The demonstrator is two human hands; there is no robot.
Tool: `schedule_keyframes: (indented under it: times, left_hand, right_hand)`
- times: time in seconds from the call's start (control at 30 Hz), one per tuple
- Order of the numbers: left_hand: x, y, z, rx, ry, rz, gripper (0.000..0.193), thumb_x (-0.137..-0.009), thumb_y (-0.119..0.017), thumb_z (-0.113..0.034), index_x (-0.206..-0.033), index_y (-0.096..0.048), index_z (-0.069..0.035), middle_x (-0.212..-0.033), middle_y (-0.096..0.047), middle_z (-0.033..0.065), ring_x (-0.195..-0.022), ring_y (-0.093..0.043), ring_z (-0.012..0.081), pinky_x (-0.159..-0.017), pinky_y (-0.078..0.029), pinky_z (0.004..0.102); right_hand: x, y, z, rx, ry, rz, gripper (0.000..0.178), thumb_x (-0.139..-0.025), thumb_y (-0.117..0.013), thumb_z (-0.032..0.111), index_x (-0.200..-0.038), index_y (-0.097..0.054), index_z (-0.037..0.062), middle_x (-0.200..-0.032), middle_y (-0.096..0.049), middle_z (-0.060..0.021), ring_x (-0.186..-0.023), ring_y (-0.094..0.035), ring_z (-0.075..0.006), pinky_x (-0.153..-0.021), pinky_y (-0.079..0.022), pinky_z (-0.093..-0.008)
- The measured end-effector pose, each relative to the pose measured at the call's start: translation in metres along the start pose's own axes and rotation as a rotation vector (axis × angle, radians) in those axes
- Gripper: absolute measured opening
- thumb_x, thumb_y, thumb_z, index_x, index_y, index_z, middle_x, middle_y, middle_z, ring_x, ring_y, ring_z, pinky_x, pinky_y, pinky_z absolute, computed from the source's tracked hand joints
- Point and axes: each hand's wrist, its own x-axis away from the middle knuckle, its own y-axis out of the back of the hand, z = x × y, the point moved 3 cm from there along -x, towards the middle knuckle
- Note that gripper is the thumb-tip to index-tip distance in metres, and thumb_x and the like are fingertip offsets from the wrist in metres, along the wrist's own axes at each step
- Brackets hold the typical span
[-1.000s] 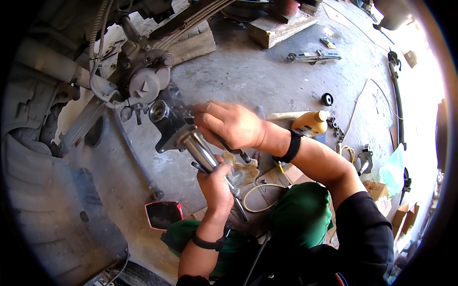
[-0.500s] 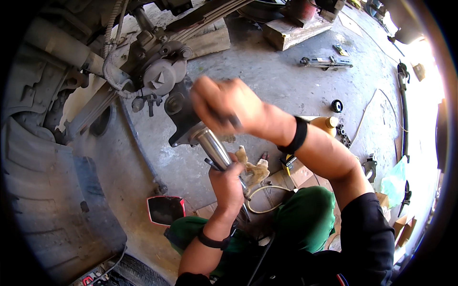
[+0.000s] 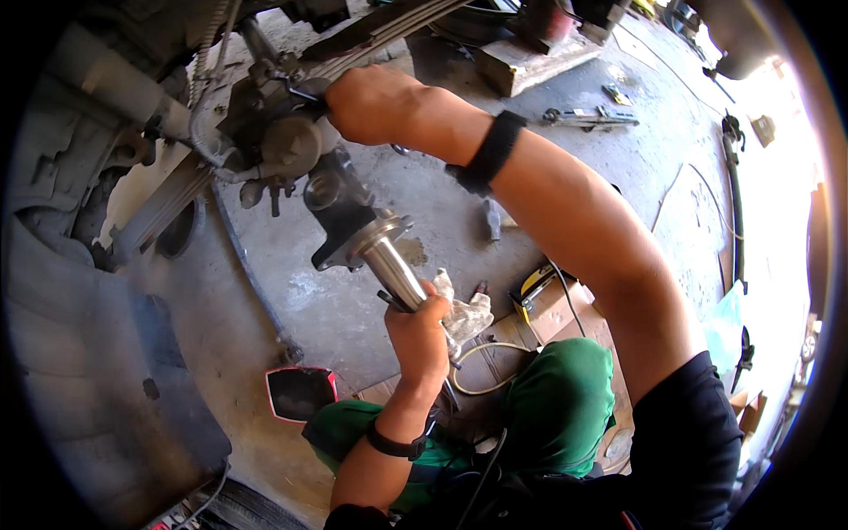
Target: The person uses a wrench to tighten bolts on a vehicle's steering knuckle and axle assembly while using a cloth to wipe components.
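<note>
My left hand (image 3: 420, 344) is closed round the lower end of a shiny axle spindle (image 3: 395, 274). A short dark rod sticks out past its thumb; whether the hand grips this rod too is unclear. The spindle slants up to a dark steering knuckle (image 3: 336, 216) with a round flange. Above it, beside the round brake chamber (image 3: 290, 148), my right hand (image 3: 371, 104) is closed on a wrench (image 3: 306, 92), whose visible end points left toward the parts under the vehicle. The fingers hide the wrench's other end.
Leaf springs (image 3: 389, 37) and a corrugated hose (image 3: 196, 115) run near the right hand. A soiled glove (image 3: 468, 311), a looped pale hose (image 3: 481, 367), a hammer (image 3: 492, 219) and a red-edged tray (image 3: 301, 394) lie on the floor. A wooden block (image 3: 530, 66) stands farther back.
My right hand has moved up and away, from over the knuckle to beside the brake chamber, and the wrench now shows clearly. My left hand stays on the spindle. The view has shifted slightly.
</note>
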Motion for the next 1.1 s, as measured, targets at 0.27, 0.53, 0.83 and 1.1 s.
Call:
schedule_keyframes:
  times: [0.27, 0.53, 0.83, 1.1]
  left_hand:
    - [0.004, -0.005, -0.005, -0.029, -0.027, -0.020, 0.015, -0.072, -0.060, 0.003, -0.086, -0.058, -0.002, -0.084, -0.053, 0.0011, -0.078, -0.051, 0.0133, -0.077, -0.041, 0.0278]
    - [0.000, 0.003, 0.001, -0.034, -0.053, -0.016, 0.014, -0.072, -0.060, 0.001, -0.086, -0.060, 0.000, -0.086, -0.057, 0.0016, -0.078, -0.054, 0.0132, -0.077, -0.043, 0.0270]
    - [0.000, 0.001, 0.001, 0.005, -0.052, -0.022, 0.018, -0.071, -0.059, 0.002, -0.089, -0.059, -0.001, -0.091, -0.059, 0.0043, -0.083, -0.056, 0.0158, -0.079, -0.045, 0.0288]
    - [0.001, -0.003, 0.000, 0.020, -0.036, -0.036, 0.019, -0.071, -0.059, 0.003, -0.089, -0.059, -0.002, -0.088, -0.058, 0.0034, -0.081, -0.056, 0.0162, -0.079, -0.045, 0.0289]
  right_hand:
    - [0.082, -0.028, -0.025, -0.421, 0.451, -0.480, 0.020, -0.094, -0.058, 0.020, -0.088, -0.057, 0.0006, -0.076, -0.059, -0.0198, -0.071, -0.060, -0.0407, -0.064, -0.050, -0.0466]
    - [0.124, -0.062, -0.020, -0.304, 0.590, -0.659, 0.020, -0.088, -0.066, 0.016, -0.097, -0.054, 0.0020, -0.091, -0.057, -0.0141, -0.079, -0.061, -0.0331, -0.065, -0.053, -0.0409]
    - [0.134, -0.072, -0.023, -0.431, 0.427, -0.479, 0.025, -0.092, -0.062, 0.018, -0.104, -0.050, 0.0003, -0.105, -0.054, -0.0168, -0.085, -0.062, -0.0348, -0.073, -0.055, -0.0397]
    - [0.136, -0.090, -0.031, -0.505, 0.521, -0.538, 0.018, -0.092, -0.058, 0.010, -0.103, -0.049, -0.0008, -0.102, -0.052, -0.0200, -0.084, -0.060, -0.0381, -0.071, -0.053, -0.0416]
